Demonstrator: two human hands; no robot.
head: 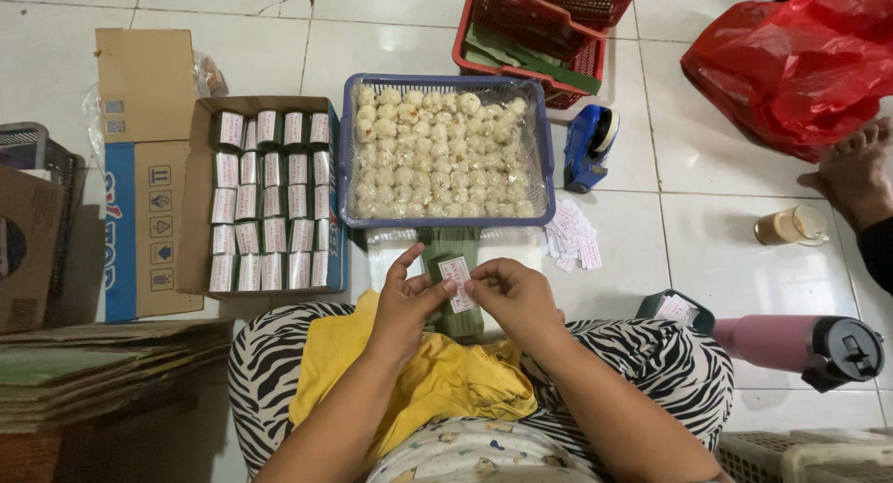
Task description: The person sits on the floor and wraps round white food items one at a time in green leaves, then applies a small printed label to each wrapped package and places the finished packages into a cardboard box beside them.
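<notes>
Zebra-print legs (651, 371) and a yellow cloth (446, 381) fill your lap at 6 o'clock, nearest the lens. Largest item beyond: cardboard box (200, 190) at 10 o'clock, packed in rows with green packets (270, 204), each already wearing a white label. At 12 o'clock, just beside it, blue basket (549, 167) lined with clear film and heaped with pale round dumplings (442, 153). Red crate (535, 36) at 1 o'clock, red plastic bag (800, 64) at 2, pink bottle (791, 343) with black cap lying at 4. Blue tape dispenser (589, 146) sits just right of the basket; loose labels (572, 234) lie scattered below it. Someone else's foot (856, 171) shows at 3. Dead centre: your left hand (405, 301) and right hand (512, 292) meet over a green packet (446, 288) standing just in front of the basket. Both hands have fingertips pinched together on one small white label (457, 283), left at its left edge, right at its right, held taut against the packet's upper face. Judgement: labelling step in hand, sticker being placed but not yet smoothed flat. Next move likely calls for you to keep the label square to the packet, press it down from one edge across, then carry the packet to 10 o'clock; the box looks nearly full, so a gap must be found.
</notes>
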